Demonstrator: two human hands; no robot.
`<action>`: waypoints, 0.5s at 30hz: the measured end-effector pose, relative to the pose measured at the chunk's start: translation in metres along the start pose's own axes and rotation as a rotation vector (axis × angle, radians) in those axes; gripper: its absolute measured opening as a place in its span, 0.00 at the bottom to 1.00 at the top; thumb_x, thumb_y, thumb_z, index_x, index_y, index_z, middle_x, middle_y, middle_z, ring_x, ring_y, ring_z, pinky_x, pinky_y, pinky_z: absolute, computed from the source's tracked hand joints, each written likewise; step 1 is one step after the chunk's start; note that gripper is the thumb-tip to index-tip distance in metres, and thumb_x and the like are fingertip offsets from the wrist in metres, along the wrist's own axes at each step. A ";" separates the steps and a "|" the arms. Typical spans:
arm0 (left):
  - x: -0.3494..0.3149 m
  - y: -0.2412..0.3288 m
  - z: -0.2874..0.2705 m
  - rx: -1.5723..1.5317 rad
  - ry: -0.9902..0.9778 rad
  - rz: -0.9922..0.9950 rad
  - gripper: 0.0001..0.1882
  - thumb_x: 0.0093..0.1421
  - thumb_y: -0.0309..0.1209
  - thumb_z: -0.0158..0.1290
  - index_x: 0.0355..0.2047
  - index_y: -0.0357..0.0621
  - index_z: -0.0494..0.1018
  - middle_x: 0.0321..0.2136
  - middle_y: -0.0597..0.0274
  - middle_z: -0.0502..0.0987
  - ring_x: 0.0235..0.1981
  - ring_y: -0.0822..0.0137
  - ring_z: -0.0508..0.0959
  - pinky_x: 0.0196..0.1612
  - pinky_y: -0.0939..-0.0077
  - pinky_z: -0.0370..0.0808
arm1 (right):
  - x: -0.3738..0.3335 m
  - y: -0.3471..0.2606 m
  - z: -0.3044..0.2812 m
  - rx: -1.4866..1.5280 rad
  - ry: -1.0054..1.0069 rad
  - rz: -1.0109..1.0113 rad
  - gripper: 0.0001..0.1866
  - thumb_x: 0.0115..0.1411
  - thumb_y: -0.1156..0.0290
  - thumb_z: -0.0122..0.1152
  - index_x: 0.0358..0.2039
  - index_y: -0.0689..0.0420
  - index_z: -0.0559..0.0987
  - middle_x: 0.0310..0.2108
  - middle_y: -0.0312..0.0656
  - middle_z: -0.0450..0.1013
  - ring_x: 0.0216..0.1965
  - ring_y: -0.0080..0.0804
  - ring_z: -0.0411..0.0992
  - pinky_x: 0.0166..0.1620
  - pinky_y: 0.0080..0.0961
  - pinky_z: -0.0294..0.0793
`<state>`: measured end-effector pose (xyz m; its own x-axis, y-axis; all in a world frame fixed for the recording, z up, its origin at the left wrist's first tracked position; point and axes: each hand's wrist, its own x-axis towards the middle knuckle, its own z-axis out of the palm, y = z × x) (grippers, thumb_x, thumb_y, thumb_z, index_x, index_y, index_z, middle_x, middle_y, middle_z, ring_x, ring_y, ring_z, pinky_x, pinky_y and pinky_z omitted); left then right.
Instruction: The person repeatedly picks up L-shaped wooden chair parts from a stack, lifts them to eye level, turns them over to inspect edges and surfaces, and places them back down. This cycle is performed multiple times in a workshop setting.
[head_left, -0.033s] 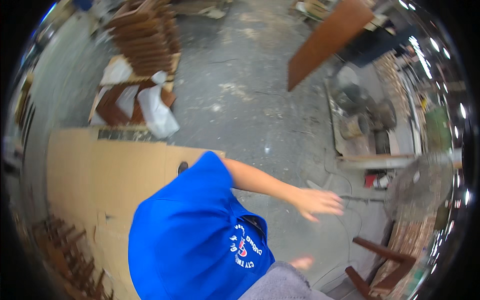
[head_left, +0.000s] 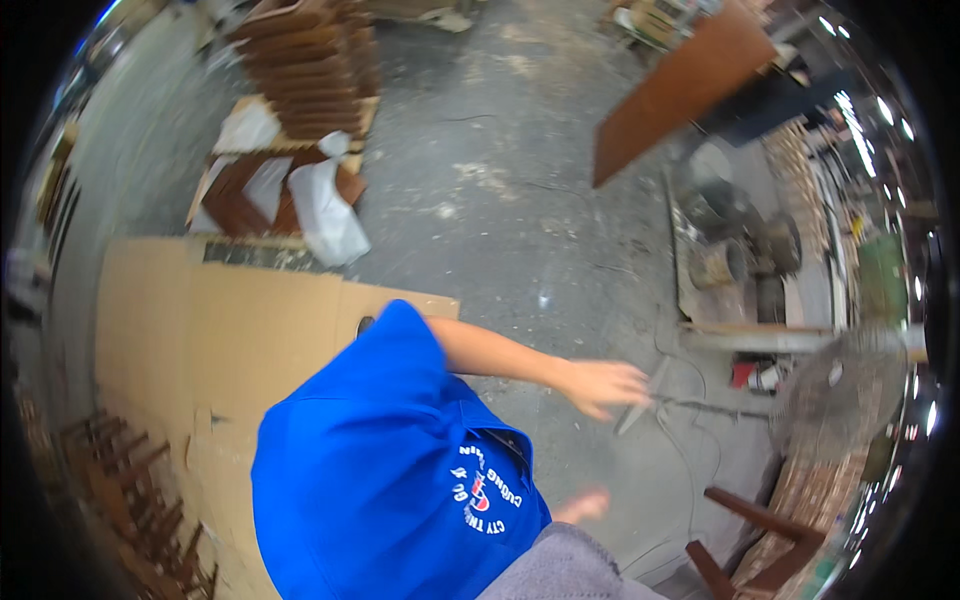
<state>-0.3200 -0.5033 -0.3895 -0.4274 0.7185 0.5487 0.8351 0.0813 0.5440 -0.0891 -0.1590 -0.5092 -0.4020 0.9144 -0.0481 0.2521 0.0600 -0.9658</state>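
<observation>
My left arm reaches out from a blue shirt. The left hand hovers over the grey floor with fingers stretched, thumb apart and nothing in it. Behind its fingertips, a light flat fan foot stands on the floor. My right hand shows only in part beyond the shirt, blurred, and its fingers cannot be made out. Grey cloth covers the rest of that side at the lower edge. A brown angled wooden frame stands to the right of both hands.
Cardboard covers the floor at left. Stacked brown wooden parts and white wrapping lie beyond it. A long brown board slants at far right, near buckets. A fan and loose cables are at right.
Both hands have drawn back a little to the left and upward in the picture. The background has shifted slightly right as my view turned. Nothing was taken hold of.
</observation>
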 end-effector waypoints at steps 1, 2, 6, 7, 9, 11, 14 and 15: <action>-0.088 -0.034 -0.005 0.070 0.036 -0.138 0.42 0.53 0.36 0.68 0.69 0.42 0.69 0.61 0.43 0.76 0.66 0.42 0.72 0.71 0.47 0.68 | -0.046 0.041 0.058 -0.171 -0.328 0.254 0.20 0.69 0.68 0.57 0.59 0.60 0.79 0.46 0.45 0.81 0.43 0.41 0.80 0.44 0.38 0.83; -0.178 -0.061 -0.010 0.089 -0.055 -0.413 0.35 0.55 0.35 0.65 0.64 0.45 0.75 0.55 0.46 0.82 0.59 0.46 0.79 0.64 0.51 0.76 | -0.091 0.067 0.115 -0.190 -0.601 0.307 0.22 0.69 0.72 0.61 0.62 0.59 0.77 0.48 0.44 0.81 0.47 0.36 0.80 0.48 0.37 0.82; -0.543 -0.063 -0.043 0.147 0.185 -1.606 0.18 0.57 0.32 0.59 0.48 0.44 0.85 0.46 0.42 0.85 0.51 0.43 0.84 0.56 0.47 0.80 | -0.265 0.070 0.291 -0.374 -1.898 0.096 0.30 0.68 0.62 0.70 0.67 0.55 0.75 0.52 0.44 0.82 0.48 0.34 0.82 0.48 0.32 0.83; -0.624 -0.037 -0.051 0.156 0.338 -1.881 0.15 0.59 0.34 0.59 0.44 0.44 0.85 0.44 0.42 0.86 0.49 0.44 0.85 0.54 0.47 0.80 | -0.305 0.061 0.329 -0.570 -1.922 0.096 0.30 0.68 0.61 0.70 0.67 0.55 0.75 0.52 0.44 0.82 0.48 0.33 0.82 0.48 0.31 0.83; -0.751 0.034 -0.049 0.165 0.847 -2.358 0.20 0.64 0.40 0.56 0.49 0.43 0.84 0.49 0.43 0.85 0.52 0.41 0.84 0.55 0.47 0.80 | -0.363 0.045 0.390 -0.862 -2.006 0.086 0.30 0.69 0.60 0.68 0.68 0.54 0.74 0.51 0.44 0.82 0.47 0.32 0.82 0.47 0.30 0.82; -0.846 0.111 -0.044 0.044 1.353 -2.550 0.22 0.68 0.43 0.53 0.55 0.44 0.81 0.53 0.43 0.84 0.54 0.46 0.85 0.54 0.49 0.80 | -0.412 0.049 0.430 -0.753 -1.901 -0.205 0.27 0.71 0.60 0.65 0.67 0.54 0.74 0.52 0.45 0.82 0.46 0.35 0.83 0.44 0.32 0.82; -0.918 0.232 -0.023 -0.503 2.317 -1.955 0.30 0.74 0.47 0.48 0.70 0.43 0.67 0.60 0.46 0.79 0.59 0.48 0.80 0.59 0.50 0.77 | -0.464 0.062 0.479 -0.708 -1.657 0.212 0.23 0.72 0.62 0.61 0.65 0.54 0.75 0.52 0.46 0.83 0.46 0.39 0.83 0.43 0.35 0.82; -0.926 0.262 -0.014 -0.443 2.512 -1.824 0.30 0.74 0.47 0.49 0.69 0.43 0.67 0.59 0.47 0.80 0.57 0.49 0.81 0.58 0.51 0.78 | -0.479 0.066 0.491 -0.699 -1.694 0.269 0.23 0.71 0.63 0.61 0.64 0.54 0.76 0.49 0.45 0.83 0.44 0.38 0.83 0.42 0.35 0.82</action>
<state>0.2897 -1.1571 -0.7466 0.2738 -0.5979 -0.7534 0.0090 -0.7817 0.6236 -0.3121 -0.7898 -0.6747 -0.5271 -0.3761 -0.7620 0.5471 0.5359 -0.6430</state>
